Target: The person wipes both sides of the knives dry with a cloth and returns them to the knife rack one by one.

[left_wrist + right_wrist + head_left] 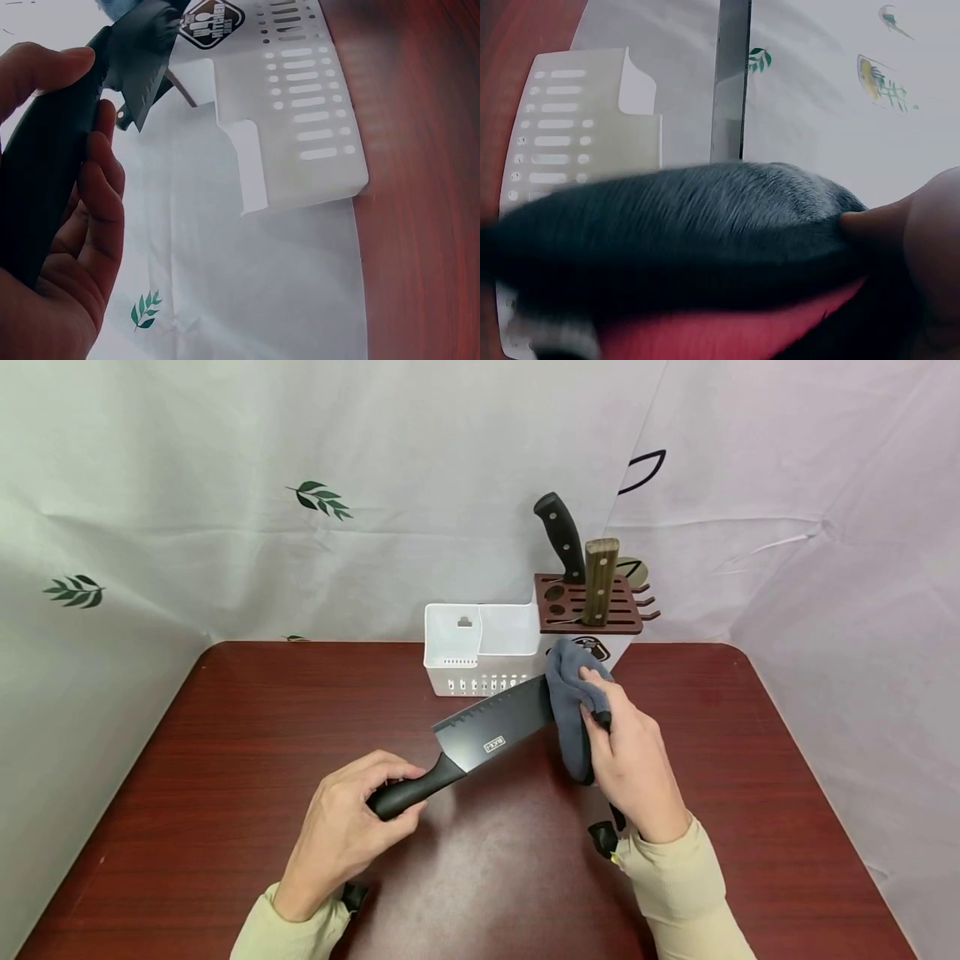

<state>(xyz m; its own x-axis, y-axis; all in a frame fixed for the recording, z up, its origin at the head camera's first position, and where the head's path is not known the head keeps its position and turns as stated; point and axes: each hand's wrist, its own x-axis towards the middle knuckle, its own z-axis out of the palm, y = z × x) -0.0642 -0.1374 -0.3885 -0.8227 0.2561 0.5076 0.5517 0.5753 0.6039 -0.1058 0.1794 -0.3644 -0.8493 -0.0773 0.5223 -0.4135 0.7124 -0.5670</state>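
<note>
My left hand (341, 822) grips the black handle (416, 789) of a cleaver. Its dark, wide blade (498, 727) slants up to the right above the table, with a small white mark near the handle. In my right hand (637, 760) is a grey-blue cloth (573, 718), pinched between thumb and fingers and wrapped over the blade's far end, hiding the tip. Up close in the right wrist view, the fuzzy cloth (727, 202) lies across the blade (731, 82). The left wrist view shows thumb and fingers curled round the handle (45, 157).
Behind the cleaver stands a white knife holder (450, 647) with a brown slotted top (558, 620). A black-handled knife (561, 531) and a wooden-handled knife (600, 581) stand in it. Brown hooks (647, 602) stick out at its right. White curtains surround the reddish-brown table (225, 760).
</note>
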